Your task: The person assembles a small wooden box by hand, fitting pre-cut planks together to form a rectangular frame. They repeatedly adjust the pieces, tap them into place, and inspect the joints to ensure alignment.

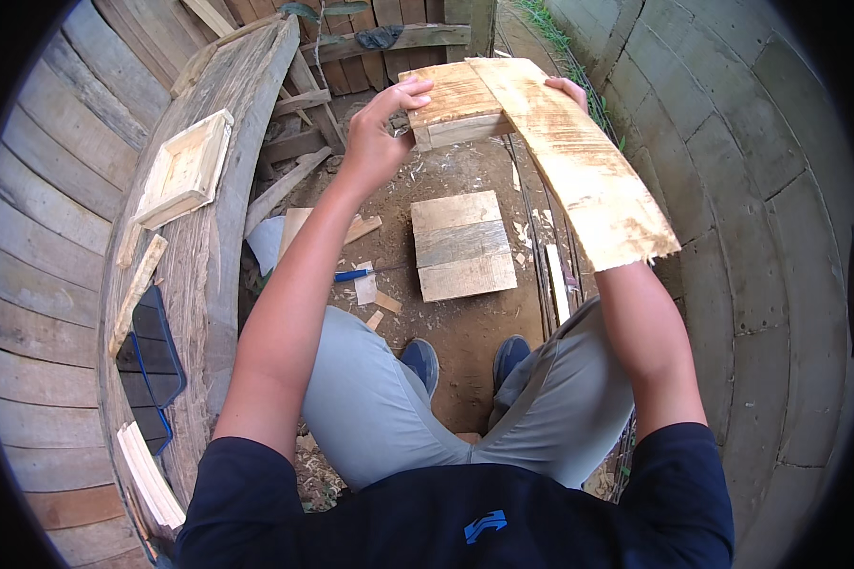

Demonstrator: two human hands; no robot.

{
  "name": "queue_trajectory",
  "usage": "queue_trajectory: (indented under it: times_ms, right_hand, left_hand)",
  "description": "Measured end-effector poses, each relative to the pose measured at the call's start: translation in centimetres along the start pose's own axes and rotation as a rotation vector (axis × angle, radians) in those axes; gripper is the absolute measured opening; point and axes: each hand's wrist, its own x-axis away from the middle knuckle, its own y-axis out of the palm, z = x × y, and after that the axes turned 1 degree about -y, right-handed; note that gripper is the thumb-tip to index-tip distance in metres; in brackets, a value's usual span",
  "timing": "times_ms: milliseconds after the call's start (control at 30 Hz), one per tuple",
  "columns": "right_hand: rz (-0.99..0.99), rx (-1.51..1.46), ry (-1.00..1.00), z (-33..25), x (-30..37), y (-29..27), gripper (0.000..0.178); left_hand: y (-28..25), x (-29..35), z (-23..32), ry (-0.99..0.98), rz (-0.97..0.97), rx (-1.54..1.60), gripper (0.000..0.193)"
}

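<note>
Out in front of me, raised above the ground, is a small wooden box (460, 131) with a board across its top. A long, rough-edged plank (588, 166) lies over its right part and slopes back toward me, past my right forearm. My left hand (378, 137) is closed on the box's left end, fingers on top and thumb at the side. My right hand (569, 88) is at the far right edge of the plank; only some fingers show, and the rest is hidden behind the wood. Whether it grips the box too, I cannot tell.
Below, a squarish plank panel (463, 247) sits on the dirt, near a blue-handled tool (353, 275) and wood scraps. The bench (223, 123) at left bears a shallow wooden frame (186, 169), wood strips and a dark blue-rimmed object (157, 356). A block wall (721, 180) stands right.
</note>
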Motion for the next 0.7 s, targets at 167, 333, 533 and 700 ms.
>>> queue_trajectory:
  times_ms: [167,333,533,700]
  right_hand:
    - [-0.164,0.337,0.462,-2.9,-1.1,0.7,0.066]
    - [-0.258,-0.051,0.579,-1.1,-0.5,0.4,0.081]
    - [-0.439,-0.003,0.795,-2.1,-1.0,0.6,0.084]
    - [-0.520,0.079,0.909,-1.8,0.1,1.0,0.075]
  left_hand:
    - [-0.6,0.0,0.2,-0.162,-0.085,0.095,0.045]
    - [-0.3,0.2,-1.0,-0.401,-0.118,0.270,0.049]
    - [0.2,0.8,-3.3,-0.616,-0.101,0.391,0.053]
    - [0.8,1.3,-4.7,-0.738,-0.156,0.242,0.054]
